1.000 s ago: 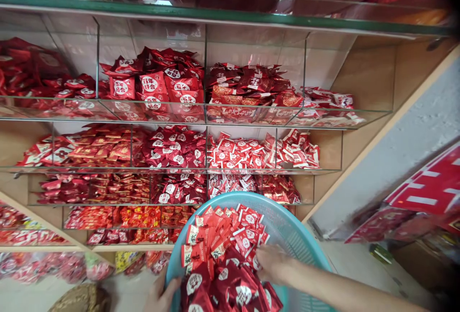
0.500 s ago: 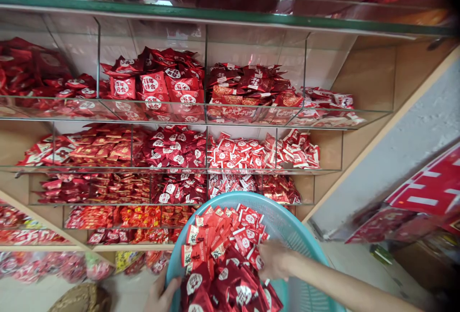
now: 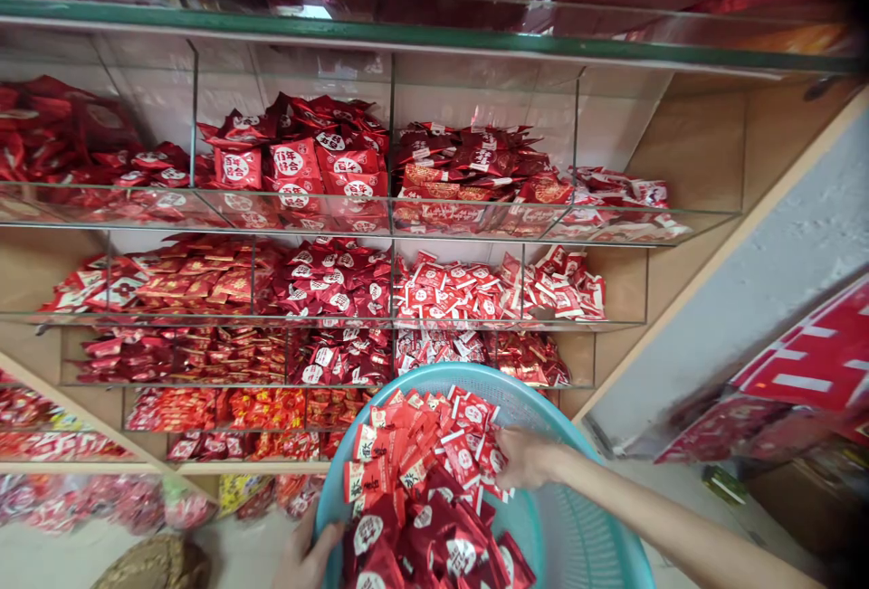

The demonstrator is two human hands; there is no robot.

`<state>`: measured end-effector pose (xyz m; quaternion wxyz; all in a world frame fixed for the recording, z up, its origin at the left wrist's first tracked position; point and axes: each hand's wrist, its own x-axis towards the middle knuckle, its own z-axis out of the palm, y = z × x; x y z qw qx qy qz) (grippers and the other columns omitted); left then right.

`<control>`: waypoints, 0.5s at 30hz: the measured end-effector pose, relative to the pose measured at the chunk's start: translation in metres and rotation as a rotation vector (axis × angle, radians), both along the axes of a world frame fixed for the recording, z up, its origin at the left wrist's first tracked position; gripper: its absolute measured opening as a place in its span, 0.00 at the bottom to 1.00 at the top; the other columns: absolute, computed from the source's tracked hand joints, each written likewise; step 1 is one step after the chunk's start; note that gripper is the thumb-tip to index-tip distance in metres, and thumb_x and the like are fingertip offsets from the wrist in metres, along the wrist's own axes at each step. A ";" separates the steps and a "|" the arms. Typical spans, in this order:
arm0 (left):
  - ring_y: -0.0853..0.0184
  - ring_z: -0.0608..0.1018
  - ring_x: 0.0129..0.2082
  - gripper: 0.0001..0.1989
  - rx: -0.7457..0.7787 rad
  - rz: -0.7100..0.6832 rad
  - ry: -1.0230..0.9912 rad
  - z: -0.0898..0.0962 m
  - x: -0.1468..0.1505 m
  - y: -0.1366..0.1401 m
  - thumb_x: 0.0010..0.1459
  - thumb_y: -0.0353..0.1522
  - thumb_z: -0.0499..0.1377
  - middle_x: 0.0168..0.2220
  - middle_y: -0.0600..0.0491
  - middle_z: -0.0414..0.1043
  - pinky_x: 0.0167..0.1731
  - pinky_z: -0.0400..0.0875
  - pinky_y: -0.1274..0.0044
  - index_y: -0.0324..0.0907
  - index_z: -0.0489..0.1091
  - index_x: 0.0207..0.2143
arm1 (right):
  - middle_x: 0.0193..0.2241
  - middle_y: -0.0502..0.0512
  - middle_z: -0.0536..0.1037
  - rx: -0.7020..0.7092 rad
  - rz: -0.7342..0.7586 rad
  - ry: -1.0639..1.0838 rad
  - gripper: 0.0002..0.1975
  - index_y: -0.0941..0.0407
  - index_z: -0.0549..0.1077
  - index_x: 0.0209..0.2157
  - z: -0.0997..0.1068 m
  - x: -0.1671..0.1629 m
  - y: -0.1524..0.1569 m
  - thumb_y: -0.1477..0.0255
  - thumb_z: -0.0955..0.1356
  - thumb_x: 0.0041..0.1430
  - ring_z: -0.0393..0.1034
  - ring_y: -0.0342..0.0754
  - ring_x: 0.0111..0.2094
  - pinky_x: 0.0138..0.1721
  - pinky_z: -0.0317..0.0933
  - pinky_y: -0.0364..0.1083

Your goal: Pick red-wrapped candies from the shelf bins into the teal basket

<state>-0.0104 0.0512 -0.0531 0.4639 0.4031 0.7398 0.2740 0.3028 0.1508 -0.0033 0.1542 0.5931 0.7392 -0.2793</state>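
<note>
A turquoise plastic basket (image 3: 584, 444) with a perforated wall is in front of me at the lower middle. My left hand (image 3: 309, 548) grips its left rim, thumb over the edge. Inside lie small red packets (image 3: 370, 480) with cream ends, dark red packets (image 3: 441, 535) with white round labels, and red-and-white packets (image 3: 465, 444). My right hand (image 3: 529, 460) reaches into the basket from the right, its curled fingers closed at the edge of the red-and-white packets. Its fingertips are partly hidden among them.
Glass-fronted shelves (image 3: 448, 322) with dividers hold heaps of red packets ahead. A thick glass shelf edge (image 3: 434, 35) crosses above. Bagged goods (image 3: 122, 503) lie on the floor at left, near a golden-brown round object (image 3: 153, 562). A grey wall (image 3: 807, 236) stands at right.
My right hand has shifted slightly right and up in the basket, and the red-and-white packets beside it have moved a little. My left hand stays on the rim.
</note>
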 end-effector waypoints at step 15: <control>0.55 0.54 0.58 0.46 0.044 -0.010 -0.033 -0.012 -0.004 0.000 0.33 0.53 0.45 0.56 0.32 0.51 0.59 0.42 0.73 0.25 0.55 0.48 | 0.14 0.50 0.68 -0.328 0.058 -0.032 0.09 0.60 0.65 0.14 -0.010 0.004 0.021 0.71 0.67 0.40 0.70 0.46 0.22 0.22 0.64 0.41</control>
